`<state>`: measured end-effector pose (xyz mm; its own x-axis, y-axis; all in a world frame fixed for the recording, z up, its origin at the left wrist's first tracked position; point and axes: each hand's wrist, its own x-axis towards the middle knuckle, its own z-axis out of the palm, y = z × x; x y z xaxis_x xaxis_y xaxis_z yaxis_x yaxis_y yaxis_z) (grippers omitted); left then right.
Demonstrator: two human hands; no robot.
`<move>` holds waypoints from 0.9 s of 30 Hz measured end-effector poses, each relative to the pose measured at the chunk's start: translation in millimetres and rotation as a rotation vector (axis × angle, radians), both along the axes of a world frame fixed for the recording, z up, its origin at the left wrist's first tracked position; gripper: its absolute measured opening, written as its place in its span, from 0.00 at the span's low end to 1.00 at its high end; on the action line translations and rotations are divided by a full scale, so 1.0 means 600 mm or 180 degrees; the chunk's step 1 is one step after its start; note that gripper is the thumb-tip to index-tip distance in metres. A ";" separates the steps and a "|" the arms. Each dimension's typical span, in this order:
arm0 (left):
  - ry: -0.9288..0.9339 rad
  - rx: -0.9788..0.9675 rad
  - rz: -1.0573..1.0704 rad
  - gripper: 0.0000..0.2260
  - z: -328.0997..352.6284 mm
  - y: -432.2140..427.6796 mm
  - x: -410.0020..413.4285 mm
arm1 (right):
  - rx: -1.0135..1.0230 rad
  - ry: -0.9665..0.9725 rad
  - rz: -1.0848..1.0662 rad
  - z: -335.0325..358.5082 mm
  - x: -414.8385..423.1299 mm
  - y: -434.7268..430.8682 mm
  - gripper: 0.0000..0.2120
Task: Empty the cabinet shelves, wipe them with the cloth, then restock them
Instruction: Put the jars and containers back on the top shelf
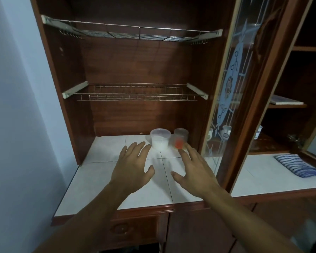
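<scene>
Tub (160, 138) and jar (181, 137) stand near the counter's (98, 179) back edge; my left hand (133, 165) and right hand (193, 167) reach flat, holding nothing.

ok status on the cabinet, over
Left hand and right hand open, holding nothing, over the tiled shelf. White-filled tub and red-filled tub at its back. Striped cloth lying off right. Nothing in the way.

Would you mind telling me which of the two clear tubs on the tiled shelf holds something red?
The narrower tub on the right, by the right hand; the wider tub beside it holds something white.
</scene>
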<state>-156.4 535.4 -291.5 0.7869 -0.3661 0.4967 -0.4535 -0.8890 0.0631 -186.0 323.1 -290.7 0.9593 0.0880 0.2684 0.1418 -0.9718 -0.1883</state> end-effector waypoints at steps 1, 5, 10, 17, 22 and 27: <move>0.0006 0.0008 -0.0005 0.27 -0.005 0.002 0.010 | 0.0024 0.0016 -0.0017 -0.004 0.010 0.000 0.38; 0.0069 -0.0086 0.0025 0.27 -0.020 0.001 0.059 | 0.0095 0.0021 -0.0043 -0.019 0.052 0.001 0.38; 0.0100 -0.0238 0.0085 0.28 -0.034 -0.018 0.108 | 0.0254 -0.0001 -0.0065 -0.035 0.105 -0.011 0.36; 0.0315 -0.0432 0.0158 0.30 -0.064 -0.034 0.169 | 0.0627 0.0057 -0.0173 -0.067 0.164 -0.012 0.37; 0.0369 -0.0587 0.0050 0.29 -0.076 -0.045 0.231 | 0.1018 0.0162 -0.0285 -0.082 0.221 -0.010 0.36; 0.0484 -0.0692 -0.0099 0.29 -0.086 -0.048 0.304 | 0.1243 0.0094 -0.0443 -0.087 0.283 -0.001 0.36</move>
<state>25.8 506.3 -343.4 0.8486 -0.2888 0.4432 -0.4510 -0.8330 0.3207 -16.5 322.4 -342.9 0.9626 -0.1460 0.2281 0.0033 -0.8360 -0.5487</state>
